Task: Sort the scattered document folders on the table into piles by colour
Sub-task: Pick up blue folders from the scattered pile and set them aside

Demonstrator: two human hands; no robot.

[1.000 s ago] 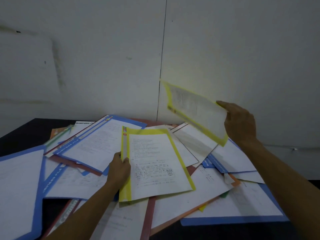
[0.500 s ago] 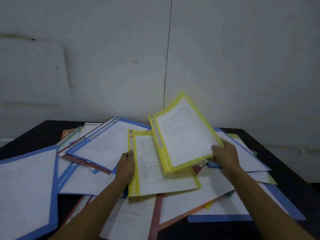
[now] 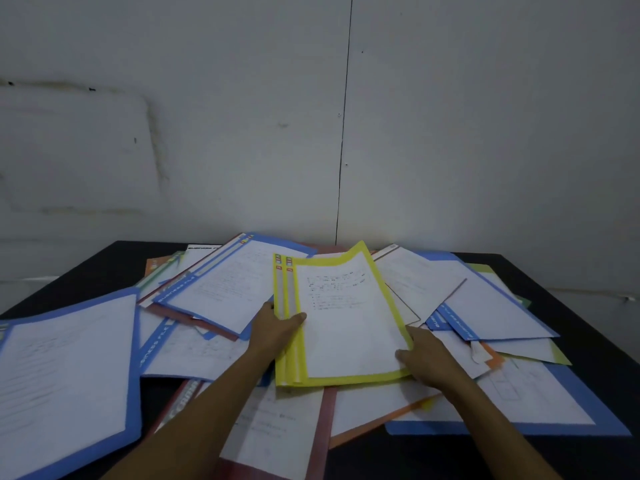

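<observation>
Two yellow folders (image 3: 346,317) lie stacked in the middle of the heap, white sheets showing through their covers. My left hand (image 3: 275,329) grips their left spine edge, thumb on top. My right hand (image 3: 424,358) holds the stack's lower right corner, thumb on the top cover. Around them lie blue folders at the left (image 3: 65,372), behind (image 3: 225,285), at the right (image 3: 485,306) and at the near right (image 3: 540,400). A red folder (image 3: 277,434) and an orange one (image 3: 377,414) stick out from under the yellow stack.
The black table (image 3: 595,323) stands against a white wall (image 3: 311,116). Green and orange folder edges (image 3: 162,268) show at the back left, and a pale green folder (image 3: 557,355) at the right. Bare table shows at the right edge and front.
My right hand brought the lifted yellow folder down and to the left, onto the yellow folder that my left hand holds. The two now lie aligned as one stack.
</observation>
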